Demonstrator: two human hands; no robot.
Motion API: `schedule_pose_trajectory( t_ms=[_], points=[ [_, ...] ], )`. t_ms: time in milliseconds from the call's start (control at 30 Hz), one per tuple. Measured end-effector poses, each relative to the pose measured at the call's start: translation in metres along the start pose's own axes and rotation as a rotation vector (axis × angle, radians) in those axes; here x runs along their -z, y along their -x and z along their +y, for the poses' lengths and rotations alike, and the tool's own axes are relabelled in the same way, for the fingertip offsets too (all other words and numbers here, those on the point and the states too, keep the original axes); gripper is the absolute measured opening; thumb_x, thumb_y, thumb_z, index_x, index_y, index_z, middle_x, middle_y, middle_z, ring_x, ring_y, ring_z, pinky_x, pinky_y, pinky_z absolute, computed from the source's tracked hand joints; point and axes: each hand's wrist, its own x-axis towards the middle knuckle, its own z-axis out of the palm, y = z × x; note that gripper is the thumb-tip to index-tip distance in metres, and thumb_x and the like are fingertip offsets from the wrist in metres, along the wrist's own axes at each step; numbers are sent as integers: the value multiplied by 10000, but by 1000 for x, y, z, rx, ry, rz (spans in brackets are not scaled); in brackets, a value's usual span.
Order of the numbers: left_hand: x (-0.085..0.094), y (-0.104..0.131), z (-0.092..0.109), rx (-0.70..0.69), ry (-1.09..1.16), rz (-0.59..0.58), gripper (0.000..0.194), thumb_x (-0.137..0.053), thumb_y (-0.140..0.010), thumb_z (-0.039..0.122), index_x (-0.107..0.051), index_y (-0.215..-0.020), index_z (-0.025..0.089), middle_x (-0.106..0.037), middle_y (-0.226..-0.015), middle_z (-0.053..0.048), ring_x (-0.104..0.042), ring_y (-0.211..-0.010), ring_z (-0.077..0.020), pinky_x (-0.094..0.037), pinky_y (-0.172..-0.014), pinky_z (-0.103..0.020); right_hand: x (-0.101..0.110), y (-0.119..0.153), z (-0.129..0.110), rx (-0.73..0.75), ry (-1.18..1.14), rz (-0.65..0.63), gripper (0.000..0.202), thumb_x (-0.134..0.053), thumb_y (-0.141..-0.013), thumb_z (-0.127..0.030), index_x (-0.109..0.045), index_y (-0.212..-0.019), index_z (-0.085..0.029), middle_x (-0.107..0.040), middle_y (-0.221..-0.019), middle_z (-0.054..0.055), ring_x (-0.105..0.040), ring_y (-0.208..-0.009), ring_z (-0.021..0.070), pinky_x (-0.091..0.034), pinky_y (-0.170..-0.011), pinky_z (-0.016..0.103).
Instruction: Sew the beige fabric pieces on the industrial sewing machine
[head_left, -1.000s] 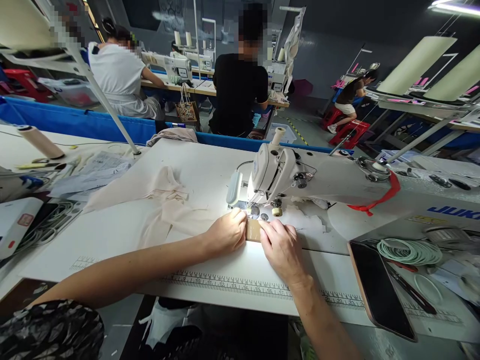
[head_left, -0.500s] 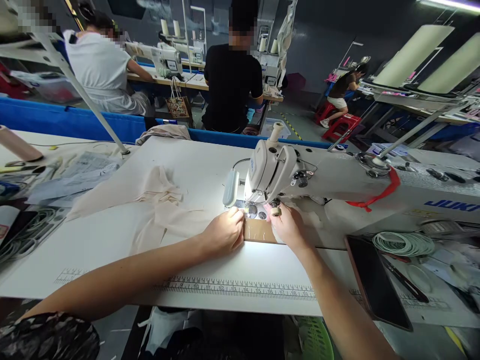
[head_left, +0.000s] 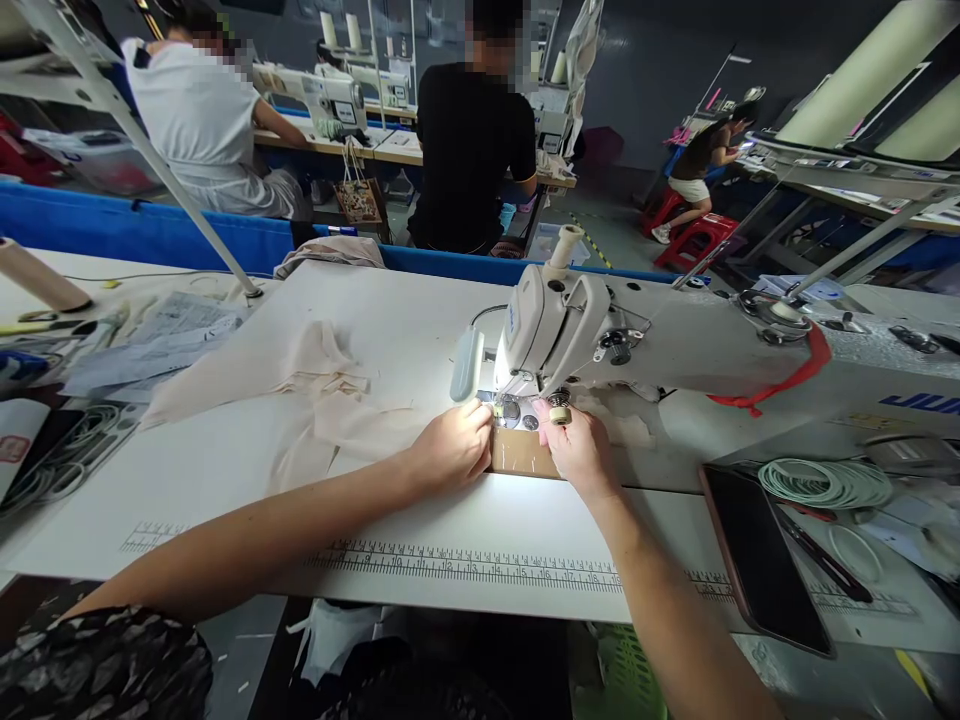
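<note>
White surface [head_left: 375, 300] under everything, printed ruler along near edge; sewing machine [head_left: 675, 340] on it, lamp-lit at needle end; beige fabric [head_left: 322, 385] spread left of machine head; phone [head_left: 765, 560] lying flat at right, green cord coil [head_left: 825, 484] just beside it; left hand [head_left: 454, 442] at left edge of brown plate [head_left: 521, 453], grip bunched together, can't tell on what; right hand [head_left: 581, 450] at plate's right, behind round knob [head_left: 560, 412], fingertips partly hidden, grip state can't tell
</note>
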Motion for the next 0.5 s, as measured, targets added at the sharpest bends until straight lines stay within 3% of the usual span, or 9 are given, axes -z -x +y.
schedule_pose_trajectory(
  t_ms=[167,333,400,500],
  points=[
    [-2,1,1,7,26,-13,253,-421,-916,161,-656,-910,67,-621,-1022,-173,-542,-918,-256,-538,-781,-364,-2,2,6,-11,69,24,466,-385,-972,-451,-430,-561,-236,-531,-509,25,-499,-539,162,-366,-618,283],
    [-2,-2,-6,40,150,-11,275,-393,-934,162,-655,-961,83,-638,-1067,-173,-578,-935,-249,-550,-827,-385,-1,8,11,25,194,20,423,-421,-975,-422,-572,-640,-213,-605,-575,44,-522,-562,173,-333,-600,286],
    [2,-3,-15,113,239,-1,274,-387,-941,161,-645,-1014,105,-647,-1083,-147,-602,-927,-229,-551,-828,-370,0,12,6,47,243,7,378,-443,-970,-371,-645,-700,-199,-627,-595,56,-527,-559,178,-326,-593,294],
    [16,-3,-33,393,253,-16,250,-413,-942,189,-615,-1075,127,-642,-1088,-130,-618,-935,-223,-545,-785,-346,0,23,-20,126,200,-38,307,-447,-978,-278,-717,-866,-185,-668,-681,55,-583,-630,183,-387,-630,289]
  ],
)
